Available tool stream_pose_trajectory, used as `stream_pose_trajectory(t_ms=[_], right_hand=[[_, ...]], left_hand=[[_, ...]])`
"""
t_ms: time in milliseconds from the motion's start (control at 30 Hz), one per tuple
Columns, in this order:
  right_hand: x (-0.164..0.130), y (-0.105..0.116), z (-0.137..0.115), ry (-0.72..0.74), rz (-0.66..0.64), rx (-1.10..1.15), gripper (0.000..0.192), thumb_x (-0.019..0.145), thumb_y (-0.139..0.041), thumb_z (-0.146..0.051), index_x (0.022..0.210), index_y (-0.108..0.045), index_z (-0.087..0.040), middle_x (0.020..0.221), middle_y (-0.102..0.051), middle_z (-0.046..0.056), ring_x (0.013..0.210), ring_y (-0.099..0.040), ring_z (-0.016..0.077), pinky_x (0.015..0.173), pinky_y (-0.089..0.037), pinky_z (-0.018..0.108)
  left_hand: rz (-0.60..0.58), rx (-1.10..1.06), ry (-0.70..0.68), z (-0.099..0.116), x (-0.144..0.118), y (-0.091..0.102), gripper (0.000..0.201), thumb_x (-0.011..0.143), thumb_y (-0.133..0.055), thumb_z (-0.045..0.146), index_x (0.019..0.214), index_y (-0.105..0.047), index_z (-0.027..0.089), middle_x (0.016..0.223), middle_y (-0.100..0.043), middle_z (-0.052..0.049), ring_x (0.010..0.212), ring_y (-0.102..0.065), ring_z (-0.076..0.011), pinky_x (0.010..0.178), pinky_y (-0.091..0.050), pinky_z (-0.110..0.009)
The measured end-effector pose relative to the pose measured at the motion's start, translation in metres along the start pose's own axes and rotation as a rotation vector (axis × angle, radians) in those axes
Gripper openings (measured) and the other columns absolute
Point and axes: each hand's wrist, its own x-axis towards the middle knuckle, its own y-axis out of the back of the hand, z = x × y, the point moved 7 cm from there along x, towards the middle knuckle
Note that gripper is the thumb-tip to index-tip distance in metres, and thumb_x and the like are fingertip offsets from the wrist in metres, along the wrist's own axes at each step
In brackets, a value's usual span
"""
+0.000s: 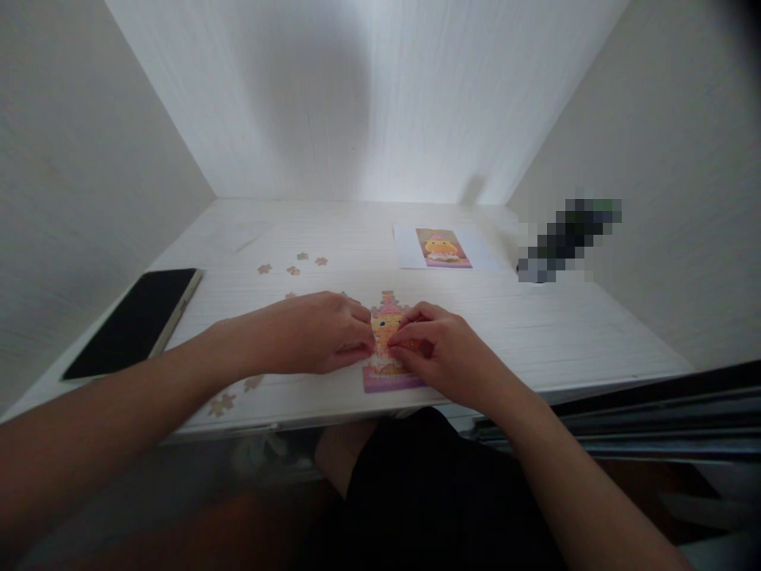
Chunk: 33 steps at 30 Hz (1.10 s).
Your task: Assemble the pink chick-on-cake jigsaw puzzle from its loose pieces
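Note:
A partly assembled jigsaw puzzle [388,370] lies near the table's front edge, with a yellow figure, a pink top and a purple bottom strip. My left hand [324,333] is closed at its left side, fingertips curled against the edge. From the right, my right hand [443,353] reaches over the puzzle, thumb and fingers pinched together on its middle. The fingers cover part of the picture, and any single piece between them is hidden. Loose jigsaw pieces [293,270] lie beyond my left arm, and more pieces [222,405] sit near the front edge.
A printed sheet [443,247] with the same yellow figure lies at the back right. A dark-screened tablet or similar flat device [136,321] is at the left. A pixelated dark object [562,242] stands by the right wall. White panels enclose the white table [547,333].

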Motion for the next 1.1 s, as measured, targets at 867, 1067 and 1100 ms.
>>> stream_pose_trajectory(t_ms=[867,1067,1100], right_hand=[[0.0,-0.002,0.002,-0.018,-0.032,-0.005,0.015,0.089,-0.066,-0.016,0.091,-0.08,-0.021,0.099,-0.068,0.006,0.094,-0.061,0.0191,0.088,-0.051,0.034],[0.0,-0.001,0.001,-0.021,-0.028,-0.007,0.016,0.089,-0.066,-0.016,0.091,-0.08,-0.022,0.1,-0.068,0.006,0.094,-0.063,0.0187,0.087,-0.051,0.033],[0.0,-0.001,0.001,-0.022,-0.028,-0.009,0.015,0.089,-0.066,-0.016,0.091,-0.08,-0.022,0.099,-0.068,0.005,0.093,-0.063,0.0186,0.087,-0.051,0.032]], left_hand=[[-0.17,-0.109,0.403,-0.038,-0.026,0.008,0.017,0.085,-0.064,0.034,0.101,-0.065,0.026,0.089,-0.065,0.002,0.082,-0.058,-0.0142,0.072,-0.042,-0.025],[-0.172,-0.17,0.301,-0.034,-0.02,0.002,0.019,0.092,-0.056,0.02,0.105,-0.067,0.028,0.102,-0.066,0.002,0.093,-0.06,-0.0116,0.086,-0.043,-0.023],[-0.182,-0.174,0.292,-0.034,-0.019,0.001,0.018,0.092,-0.056,0.018,0.104,-0.067,0.027,0.1,-0.066,0.002,0.092,-0.06,-0.0119,0.085,-0.043,-0.023]])
